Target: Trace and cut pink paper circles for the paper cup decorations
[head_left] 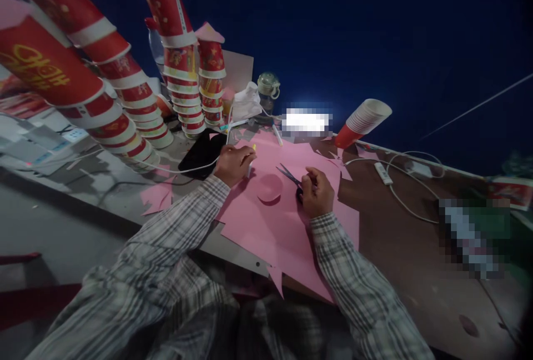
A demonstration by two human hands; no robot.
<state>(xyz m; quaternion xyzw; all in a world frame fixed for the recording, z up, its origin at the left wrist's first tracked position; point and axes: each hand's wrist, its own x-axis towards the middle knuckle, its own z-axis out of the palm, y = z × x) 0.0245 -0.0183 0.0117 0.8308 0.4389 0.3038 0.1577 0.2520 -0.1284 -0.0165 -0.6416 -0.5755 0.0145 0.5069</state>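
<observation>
My right hand (318, 190) holds a pair of dark-handled scissors (289, 173), their blades slightly apart and pointing left over the pink paper sheets (258, 226). Between my hands lies a round pink paper piece (270, 189), one edge lifted a little. My left hand (235, 164) is closed at the left edge of the sheets. A bit of yellow shows above its fingertips and a bit of white below; what it grips is mostly hidden.
Towers of red paper cups (183, 82), some with pink cone tops, stand at left. A black phone (204, 154) lies beside my left hand under a white cable. Stacked cups (362, 121) tilt at back right. A marker (277, 134) lies behind the paper scraps.
</observation>
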